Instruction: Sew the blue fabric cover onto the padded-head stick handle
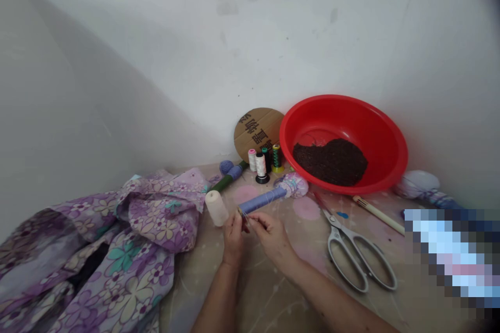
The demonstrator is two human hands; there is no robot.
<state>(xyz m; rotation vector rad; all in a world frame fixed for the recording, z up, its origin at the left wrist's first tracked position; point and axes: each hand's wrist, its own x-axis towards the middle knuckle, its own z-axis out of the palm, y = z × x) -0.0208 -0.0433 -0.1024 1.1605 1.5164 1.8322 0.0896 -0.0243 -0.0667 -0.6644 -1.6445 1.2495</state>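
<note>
My left hand [233, 232] is closed around the near end of a blue-wrapped stick [262, 201]. The stick's far end carries a round head of purple floral cloth [295, 186]. Close beside it, my right hand [270, 235] pinches a fine pale thread at the stick's near end; whether a needle is in the fingers is too small to tell. A loop of thin thread [270, 196] lies over the blue wrapping. Just left of my left hand, a cream cone of thread [216, 209] leans on the table.
Purple floral cloth [156, 218] heaps at the left. Several thread spools [260, 166] stand before a cardboard disc [258, 127]. A red basin [344, 106] holds dark grains [332, 161]. Large scissors [347, 244] and a cream rod [378, 214] lie right. A green-and-blue stick [228, 179] lies behind.
</note>
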